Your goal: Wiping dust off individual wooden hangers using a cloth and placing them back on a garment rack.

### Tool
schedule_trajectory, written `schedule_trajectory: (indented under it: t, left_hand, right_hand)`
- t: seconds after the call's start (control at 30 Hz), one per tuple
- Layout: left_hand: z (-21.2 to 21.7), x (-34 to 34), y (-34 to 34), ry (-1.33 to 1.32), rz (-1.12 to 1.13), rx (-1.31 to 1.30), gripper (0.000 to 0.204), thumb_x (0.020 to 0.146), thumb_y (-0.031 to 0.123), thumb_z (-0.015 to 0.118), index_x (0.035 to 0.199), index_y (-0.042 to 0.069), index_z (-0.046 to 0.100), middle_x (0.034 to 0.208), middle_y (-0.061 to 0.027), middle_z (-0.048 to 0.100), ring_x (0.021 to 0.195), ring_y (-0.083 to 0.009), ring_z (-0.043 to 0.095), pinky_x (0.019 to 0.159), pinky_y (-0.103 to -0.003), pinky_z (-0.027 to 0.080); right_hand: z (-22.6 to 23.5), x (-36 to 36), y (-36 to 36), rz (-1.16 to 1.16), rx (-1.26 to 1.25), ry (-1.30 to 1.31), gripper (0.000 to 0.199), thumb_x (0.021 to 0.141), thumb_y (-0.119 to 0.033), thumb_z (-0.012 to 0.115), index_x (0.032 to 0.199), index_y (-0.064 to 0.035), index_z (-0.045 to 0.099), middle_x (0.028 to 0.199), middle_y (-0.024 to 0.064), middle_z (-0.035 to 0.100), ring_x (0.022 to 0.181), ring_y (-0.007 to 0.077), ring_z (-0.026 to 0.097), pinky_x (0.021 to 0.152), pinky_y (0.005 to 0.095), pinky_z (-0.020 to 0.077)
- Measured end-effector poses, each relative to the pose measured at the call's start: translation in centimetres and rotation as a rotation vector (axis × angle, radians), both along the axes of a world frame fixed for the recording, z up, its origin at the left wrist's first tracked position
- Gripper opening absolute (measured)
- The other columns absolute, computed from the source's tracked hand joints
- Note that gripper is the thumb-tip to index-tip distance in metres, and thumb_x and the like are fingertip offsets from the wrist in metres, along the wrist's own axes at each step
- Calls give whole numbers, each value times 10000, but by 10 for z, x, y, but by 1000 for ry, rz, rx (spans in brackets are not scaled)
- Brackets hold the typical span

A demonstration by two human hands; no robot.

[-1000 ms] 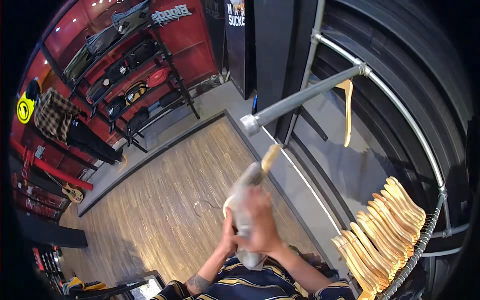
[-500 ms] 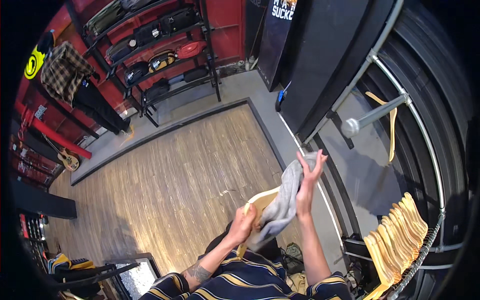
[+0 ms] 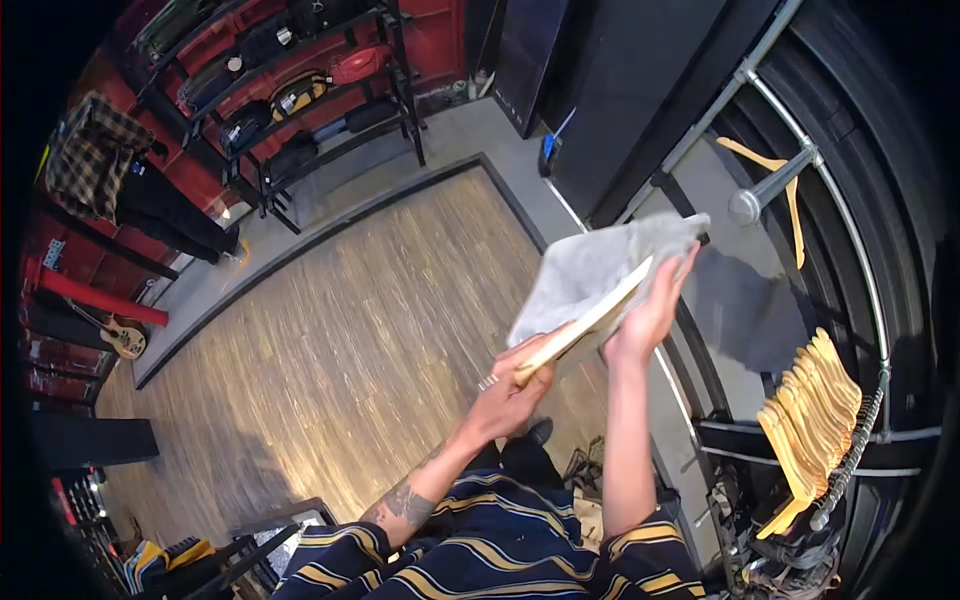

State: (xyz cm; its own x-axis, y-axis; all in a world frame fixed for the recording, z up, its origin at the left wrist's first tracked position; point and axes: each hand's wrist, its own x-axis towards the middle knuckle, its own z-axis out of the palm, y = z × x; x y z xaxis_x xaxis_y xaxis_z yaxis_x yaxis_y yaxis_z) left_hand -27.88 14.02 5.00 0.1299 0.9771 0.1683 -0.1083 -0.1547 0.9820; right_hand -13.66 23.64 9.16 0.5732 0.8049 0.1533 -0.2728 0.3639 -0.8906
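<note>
My left hand [image 3: 505,397] is closed round one end of a pale wooden hanger [image 3: 588,318], which slants up and to the right in front of me. A light grey cloth [image 3: 588,272] is spread along the hanger's far side, slightly blurred, and it cannot be made out whether it is a whole garment. My right hand [image 3: 645,325] is at the cloth's right edge, fingers pointing up and gripping it near its upper right corner. Part of those fingers is hidden by the fabric.
On my right, a metal rail [image 3: 850,235] carries a bunch of wooden hangers [image 3: 812,410] and a lone hanger [image 3: 785,180] farther up. Ahead is a wooden floor [image 3: 350,330] with a dark border. A black shelf rack [image 3: 290,110] with bags stands at the back left.
Both hands have moved up and away from my body. The grey cloth, bunched before, is now spread out beside the hanger, and the hanger has turned to point up and right.
</note>
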Motion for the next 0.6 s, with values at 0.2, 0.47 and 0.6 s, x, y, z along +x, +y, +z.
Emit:
schedule_trajectory:
  t: [0.2,0.47,0.6]
  left_hand:
    - [-6,-8,16,24,-109,-118,498,1035,386,517,1342,-4,561,1157,-161,650,1048,-270,601,946,-352,457]
    - [-10,-7,-3,146,-161,185,612,975,319,620,1480,24,439,1326,-208,605,1140,-308,622,995,-359,454]
    - [-29,-4,4,164,-158,167,597,959,230,626,1497,52,435,1253,-195,640,909,-284,609,889,-373,491]
  right_hand:
    - [-52,-21,-55,324,-141,14,487,1073,-358,448,1386,15,447,1281,120,563,1192,216,548,1023,347,430]
    - [-2,6,-29,227,-223,402,533,1071,-382,444,1427,15,424,1386,147,519,1255,229,532,1070,370,409]
    - [-28,-21,-44,128,-326,374,532,1058,-444,448,1354,-3,485,1317,127,567,1215,224,560,1057,384,433]
